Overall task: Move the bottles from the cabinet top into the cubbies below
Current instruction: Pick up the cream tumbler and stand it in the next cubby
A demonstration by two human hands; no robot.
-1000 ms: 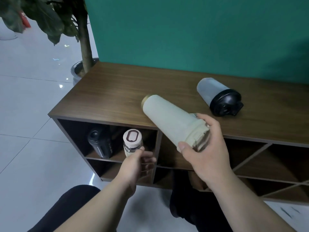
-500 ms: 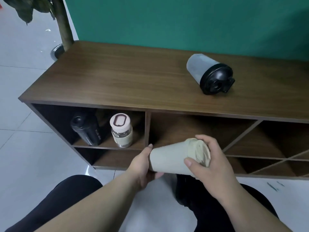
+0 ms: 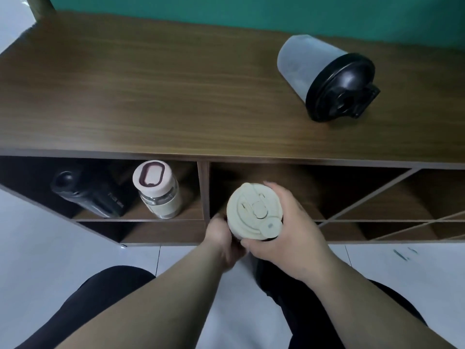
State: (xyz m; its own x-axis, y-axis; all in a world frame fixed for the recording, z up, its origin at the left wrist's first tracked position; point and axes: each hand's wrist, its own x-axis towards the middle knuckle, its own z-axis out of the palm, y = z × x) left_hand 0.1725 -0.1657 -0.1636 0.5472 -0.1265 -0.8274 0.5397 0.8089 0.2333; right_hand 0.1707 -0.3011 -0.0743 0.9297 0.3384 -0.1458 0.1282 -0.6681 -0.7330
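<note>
Setting: a teal wall behind a low wood-grain cabinet (image 3: 151, 91) on a pale tiled floor (image 3: 37, 248).
Cabinet top: one grey shaker bottle (image 3: 324, 76) lies on its side at the far right, black lid turned toward the camera.
Left cubby (image 3: 100, 190): holds two bottles, a black bottle (image 3: 88, 195) leaning to the left and, just beside it on the right, a clear glass bottle with a cream sleeve and pink lid (image 3: 157, 188), upright.
Middle cubby (image 3: 314, 192): the cream tumbler (image 3: 253, 214) is at its near opening, lid facing the camera; I cannot tell whether it rests on the shelf.
Right hand (image 3: 289, 238): wrapped around the tumbler's lid end from the right, thumb below, fingers over the top edge.
Left hand (image 3: 222, 239): cupped against the tumbler's lower left side, touching it.
Writing: small pale lettering on the black bottle, too blurred to read.
Foreground: dark trouser knees (image 3: 108, 293) below both forearms.
</note>
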